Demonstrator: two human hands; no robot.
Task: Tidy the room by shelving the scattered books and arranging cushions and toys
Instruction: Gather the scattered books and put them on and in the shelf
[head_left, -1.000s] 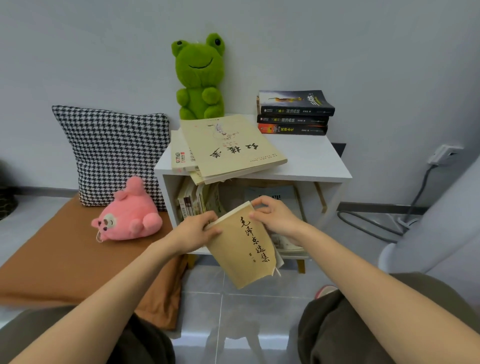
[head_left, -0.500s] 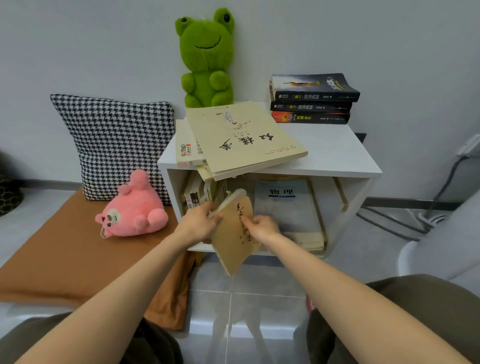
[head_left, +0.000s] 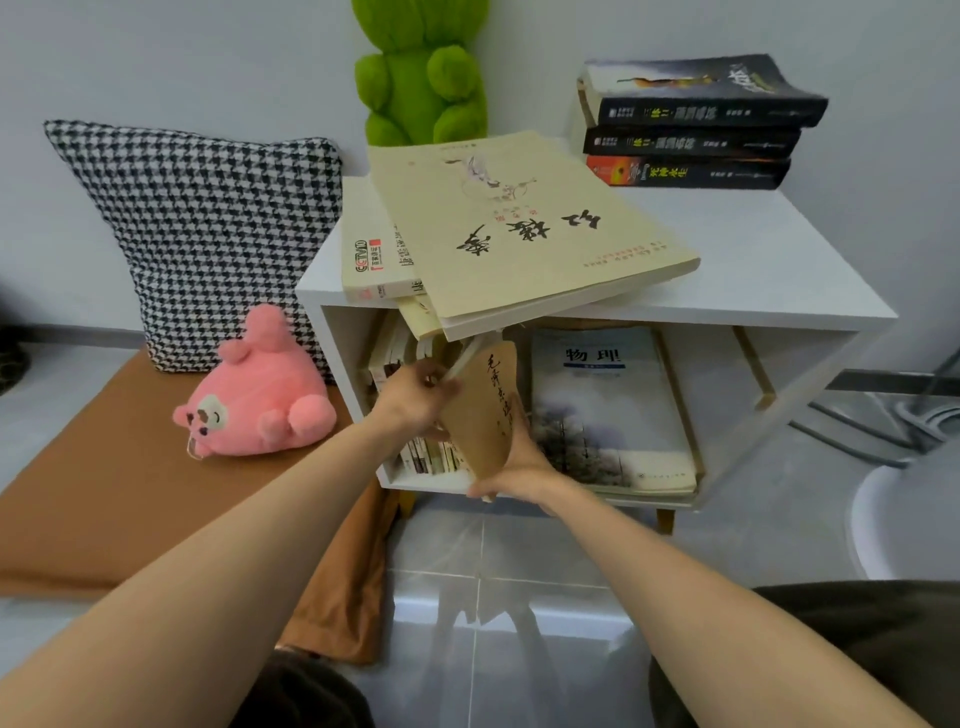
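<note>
A thin tan book (head_left: 485, 410) stands nearly upright at the mouth of the white shelf unit (head_left: 769, 291), beside a row of upright books (head_left: 423, 454). My left hand (head_left: 415, 397) grips its upper left edge. My right hand (head_left: 514, 467) holds its lower right corner from below. A blue-white textbook (head_left: 602, 410) lies flat inside the shelf to the right. Cream books (head_left: 514, 228) lie askew on the top, overhanging the front edge, with a stack of dark books (head_left: 696, 124) behind them.
A green frog plush (head_left: 423, 78) leans on the wall at the back of the shelf top. A pink plush (head_left: 260, 402) and a houndstooth cushion (head_left: 208, 223) sit on a brown mat (head_left: 104, 493) at left. Cables (head_left: 893, 421) lie on the tiled floor at right.
The tan book has turned from flat-facing to nearly upright and moved into the shelf opening beside the upright row. My right hand slid from its top edge to its lower corner.
</note>
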